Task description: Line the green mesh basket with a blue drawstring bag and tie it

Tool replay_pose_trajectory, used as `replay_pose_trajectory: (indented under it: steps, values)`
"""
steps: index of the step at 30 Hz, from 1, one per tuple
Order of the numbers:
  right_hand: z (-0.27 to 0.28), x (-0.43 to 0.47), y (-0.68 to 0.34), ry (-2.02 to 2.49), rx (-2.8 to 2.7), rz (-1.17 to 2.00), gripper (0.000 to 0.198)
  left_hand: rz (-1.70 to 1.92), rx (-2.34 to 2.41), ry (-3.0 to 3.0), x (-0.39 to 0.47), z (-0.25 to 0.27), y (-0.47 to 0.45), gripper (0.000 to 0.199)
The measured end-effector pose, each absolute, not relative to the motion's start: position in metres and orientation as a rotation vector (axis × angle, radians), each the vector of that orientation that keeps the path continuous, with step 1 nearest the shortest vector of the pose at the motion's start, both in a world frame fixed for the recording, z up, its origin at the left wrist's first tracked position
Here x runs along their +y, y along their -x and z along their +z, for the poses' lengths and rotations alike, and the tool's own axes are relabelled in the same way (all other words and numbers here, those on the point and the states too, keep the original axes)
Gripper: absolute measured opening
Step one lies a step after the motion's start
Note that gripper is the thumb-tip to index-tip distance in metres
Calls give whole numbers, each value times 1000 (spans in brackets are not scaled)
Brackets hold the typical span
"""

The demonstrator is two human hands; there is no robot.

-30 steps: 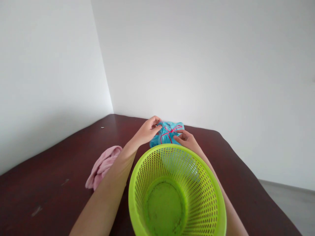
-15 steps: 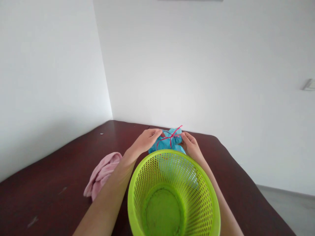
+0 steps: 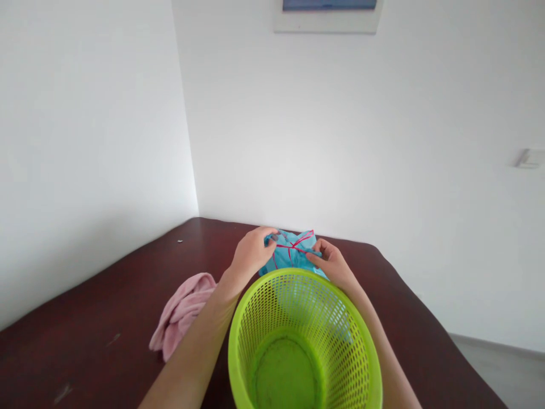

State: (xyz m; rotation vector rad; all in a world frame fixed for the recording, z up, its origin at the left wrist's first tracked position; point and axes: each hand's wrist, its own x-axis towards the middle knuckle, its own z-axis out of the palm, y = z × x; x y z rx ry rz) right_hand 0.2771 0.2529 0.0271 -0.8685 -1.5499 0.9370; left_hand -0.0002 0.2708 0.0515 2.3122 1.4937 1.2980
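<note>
"What's nearest?"
"One green basket (image 3: pixel 286 369), tilted so its inside shows, between the person's two forearms."
"And beside that?"
"One pink cloth (image 3: pixel 184 312), crumpled on the one dark table (image 3: pixel 409 324), left of the left forearm."
"How many hands?"
"Two: the left (image 3: pixel 253 251) and the right (image 3: pixel 334 264). Each pinches a bit of blue plastic between thumb and fingers."
"Where's the bag, then?"
"One blue bag (image 3: pixel 281 258), just past the basket's far rim, between the two hands, its gathered ends in their fingertips. Red string (image 3: pixel 293 246) crosses its middle; I can't count the strands."
"Farther off?"
"On the wall, one frame (image 3: pixel 327 24), cut by the top edge, and one white switch-like fitting (image 3: pixel 531 158) at the right."
</note>
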Motion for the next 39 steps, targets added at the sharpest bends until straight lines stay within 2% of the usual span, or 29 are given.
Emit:
replay_pose_trajectory:
  steps: [2, 4, 8, 10, 13, 15, 17, 24, 29, 35, 39]
  values:
    - [27, 253, -278, 834, -1539, 931, 37, 1329, 1334, -2363, 273, 50, 0, 49]
    - [29, 252, -279, 820, -1569, 915, 27, 1308, 1184, -2376, 272, 49, -3, 65]
    - [32, 244, -280, 851, -1618, 966, 33, 1142, 1022, -2347, 263, 51, -13, 84]
    - [33, 242, -280, 879, -1642, 963, 36, 1056, 952, -2342, 257, 53, -17, 85]
    - [33, 242, -280, 896, -1650, 854, 31, 984, 869, -2347, 253, 55, -19, 70]
    - [33, 244, -282, 918, -1636, 823, 29, 1011, 878, -2351, 254, 55, -18, 59]
    - [34, 244, -285, 959, -1640, 833, 30, 1093, 922, -2343, 258, 53, -17, 56]
    - [42, 234, -282, 960, -1753, 736, 24, 1220, 848, -2194, 264, 48, -19, 76]
    - [42, 236, -280, 940, -1729, 657, 19, 1178, 844, -2123, 261, 50, -23, 78]
    - [40, 238, -282, 979, -1518, 659, 36, 1111, 966, -2161, 263, 52, -14, 90]
    - [38, 242, -287, 902, -1182, 645, 43, 1053, 1219, -2226, 270, 52, 0, 86]
